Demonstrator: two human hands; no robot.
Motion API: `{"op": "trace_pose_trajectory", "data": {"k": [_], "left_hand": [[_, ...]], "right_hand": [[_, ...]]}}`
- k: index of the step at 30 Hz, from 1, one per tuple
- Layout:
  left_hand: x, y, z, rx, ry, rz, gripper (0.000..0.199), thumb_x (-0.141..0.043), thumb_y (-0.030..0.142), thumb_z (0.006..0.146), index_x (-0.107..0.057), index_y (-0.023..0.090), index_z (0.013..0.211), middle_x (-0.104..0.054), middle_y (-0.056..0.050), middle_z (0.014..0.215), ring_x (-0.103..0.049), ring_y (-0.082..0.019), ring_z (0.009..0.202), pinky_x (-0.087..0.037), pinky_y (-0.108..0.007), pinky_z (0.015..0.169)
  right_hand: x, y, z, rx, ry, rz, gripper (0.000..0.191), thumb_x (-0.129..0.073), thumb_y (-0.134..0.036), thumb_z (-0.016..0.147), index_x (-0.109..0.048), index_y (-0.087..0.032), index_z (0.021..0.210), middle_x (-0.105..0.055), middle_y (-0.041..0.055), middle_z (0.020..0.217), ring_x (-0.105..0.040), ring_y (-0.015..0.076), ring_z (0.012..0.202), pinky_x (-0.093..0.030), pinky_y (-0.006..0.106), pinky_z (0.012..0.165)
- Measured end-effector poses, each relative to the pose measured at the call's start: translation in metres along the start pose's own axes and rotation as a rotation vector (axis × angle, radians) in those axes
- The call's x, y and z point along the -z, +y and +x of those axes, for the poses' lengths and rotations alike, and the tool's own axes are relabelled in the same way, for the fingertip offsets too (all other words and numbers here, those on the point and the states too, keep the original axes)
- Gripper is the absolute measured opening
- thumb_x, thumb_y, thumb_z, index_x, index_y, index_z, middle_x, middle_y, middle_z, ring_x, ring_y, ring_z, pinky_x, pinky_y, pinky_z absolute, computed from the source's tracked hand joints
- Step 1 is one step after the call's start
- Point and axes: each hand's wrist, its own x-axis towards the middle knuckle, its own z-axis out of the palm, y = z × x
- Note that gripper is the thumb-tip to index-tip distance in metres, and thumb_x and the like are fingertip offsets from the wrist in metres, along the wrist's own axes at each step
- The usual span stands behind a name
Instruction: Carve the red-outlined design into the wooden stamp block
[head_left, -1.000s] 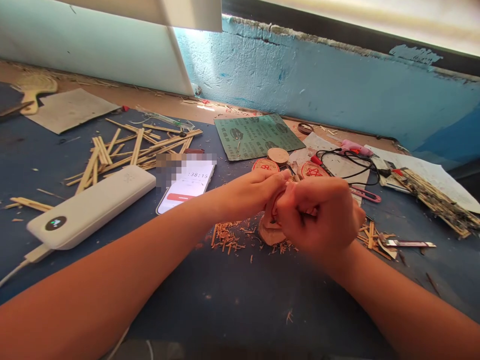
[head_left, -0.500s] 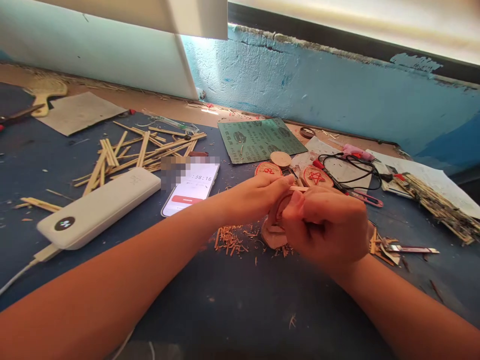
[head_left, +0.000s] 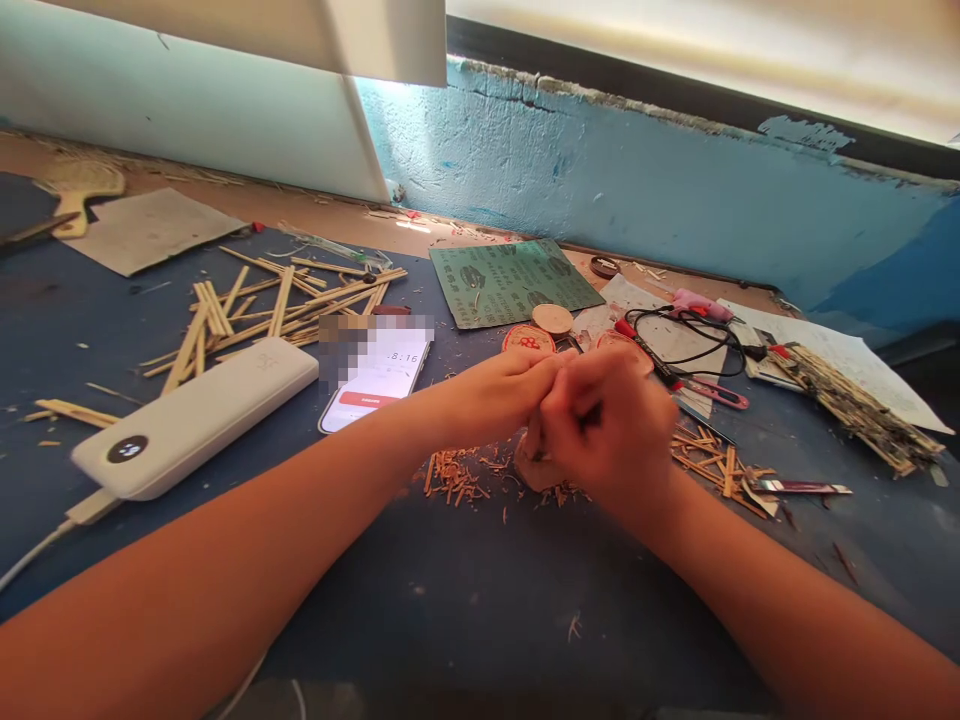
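Observation:
My left hand is closed, its thumb and fingers pinched together at the centre. My right hand is a fist pressed against the left fingertips, slightly blurred. What the two hands grip between them is hidden now. Under my right hand a round wooden piece shows only in part, with wood shavings around it. Just behind the hands lie a red-marked disc, a plain wooden disc and another red-marked disc, partly covered.
A phone and a white power bank lie left of centre. Behind them are scattered sticks. Green sandpaper is at the back. On the right are a black cable, a cutter and a stick bundle.
My right hand has moved left and up, close against my left hand. The small light stick that showed between the fingers is now hidden. The view has shifted slightly.

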Motion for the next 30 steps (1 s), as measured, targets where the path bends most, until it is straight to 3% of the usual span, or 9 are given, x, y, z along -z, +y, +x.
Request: {"op": "trace_pose_trajectory", "data": {"k": [4,11,17,20,24,27,30], "left_hand": [[0.000,-0.002,0.002,0.029,-0.015,-0.071,0.049,-0.045,0.043,0.109,-0.058,0.018,0.070,-0.061,-0.001,0.064,-0.056,-0.011,0.060,-0.046,-0.024,0.059],[0.005,0.000,0.002,0.000,0.039,0.106,0.050,-0.046,0.058,0.108,-0.064,0.019,0.082,-0.065,0.000,0.078,-0.056,-0.014,0.073,-0.047,-0.026,0.069],[0.004,0.000,0.002,-0.003,0.040,0.117,0.049,-0.045,0.056,0.108,-0.066,0.018,0.084,-0.066,-0.002,0.082,-0.059,-0.015,0.077,-0.048,-0.028,0.072],[0.004,0.001,0.002,-0.001,0.041,0.128,0.054,-0.044,0.059,0.108,-0.065,0.018,0.082,-0.064,-0.002,0.081,-0.057,-0.015,0.078,-0.048,-0.027,0.071],[0.002,0.000,0.001,0.009,0.021,0.057,0.047,-0.050,0.055,0.106,-0.065,0.017,0.081,-0.065,-0.002,0.082,-0.058,-0.014,0.077,-0.050,-0.026,0.071],[0.002,-0.001,0.002,0.012,-0.008,0.040,0.051,-0.045,0.053,0.109,-0.065,0.018,0.077,-0.066,-0.002,0.074,-0.062,-0.014,0.072,-0.051,-0.026,0.071],[0.002,-0.002,0.003,0.003,-0.021,0.043,0.058,-0.038,0.055,0.112,-0.062,0.018,0.073,-0.064,-0.001,0.067,-0.060,-0.013,0.065,-0.049,-0.025,0.067]], "right_hand": [[0.001,0.003,-0.002,0.027,0.026,0.049,0.024,-0.064,-0.008,0.091,-0.049,-0.026,0.091,-0.052,-0.0108,0.062,-0.048,0.0085,0.049,-0.041,0.027,0.051],[0.020,0.002,0.008,0.010,0.123,0.051,0.037,-0.067,-0.004,0.087,-0.040,-0.026,0.075,-0.038,-0.0098,0.058,-0.029,0.0078,0.045,-0.026,0.028,0.043],[0.025,-0.001,0.014,0.046,-0.004,0.091,0.046,-0.064,-0.003,0.089,-0.031,-0.025,0.066,-0.025,-0.0098,0.057,-0.021,0.0084,0.047,-0.030,0.029,0.046],[0.021,-0.002,0.013,0.094,-0.026,0.092,0.039,-0.063,-0.008,0.092,-0.037,-0.025,0.069,-0.032,-0.0094,0.057,-0.028,0.0088,0.048,-0.036,0.029,0.050],[0.013,0.000,0.009,0.057,0.075,-0.027,0.020,-0.067,-0.011,0.089,-0.053,-0.026,0.088,-0.050,-0.0092,0.063,-0.044,0.0092,0.049,-0.040,0.028,0.051],[0.009,0.002,0.004,0.018,0.011,-0.052,0.022,-0.066,-0.010,0.089,-0.051,-0.026,0.089,-0.054,-0.0090,0.063,-0.049,0.0099,0.048,-0.042,0.028,0.050],[0.009,0.004,-0.001,0.091,0.003,-0.029,0.023,-0.066,-0.013,0.092,-0.049,-0.027,0.087,-0.053,-0.0088,0.060,-0.048,0.0111,0.048,-0.042,0.029,0.049]]}}
